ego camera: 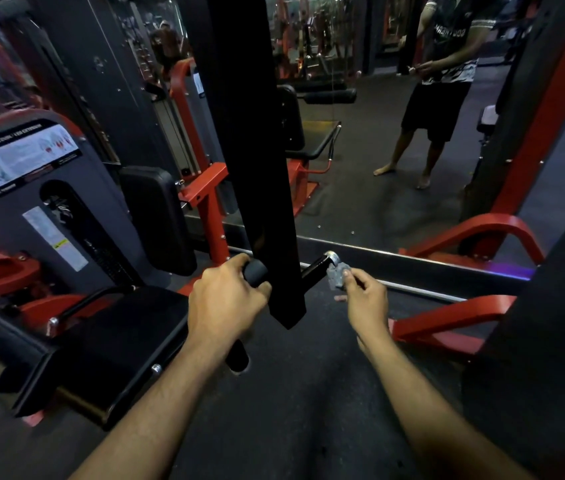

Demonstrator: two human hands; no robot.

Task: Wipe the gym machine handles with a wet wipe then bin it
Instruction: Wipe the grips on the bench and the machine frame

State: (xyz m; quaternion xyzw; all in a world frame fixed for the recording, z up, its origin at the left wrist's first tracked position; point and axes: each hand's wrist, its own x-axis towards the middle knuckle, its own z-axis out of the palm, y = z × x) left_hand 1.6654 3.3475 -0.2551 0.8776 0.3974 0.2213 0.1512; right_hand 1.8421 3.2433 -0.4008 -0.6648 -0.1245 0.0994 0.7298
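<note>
The right hand (365,299) pinches a crumpled grey wet wipe (337,276) just right of the short black bar handle (317,266), which angles far-right to its metal-capped end, while the left hand (227,299) clasps the near-left padded black grip (256,271).

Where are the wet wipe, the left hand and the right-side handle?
wet wipe (337,276), head view, crumpled middle.
left hand (225,303), head view, back of hand.
right-side handle (315,267), head view, black bar.
</note>
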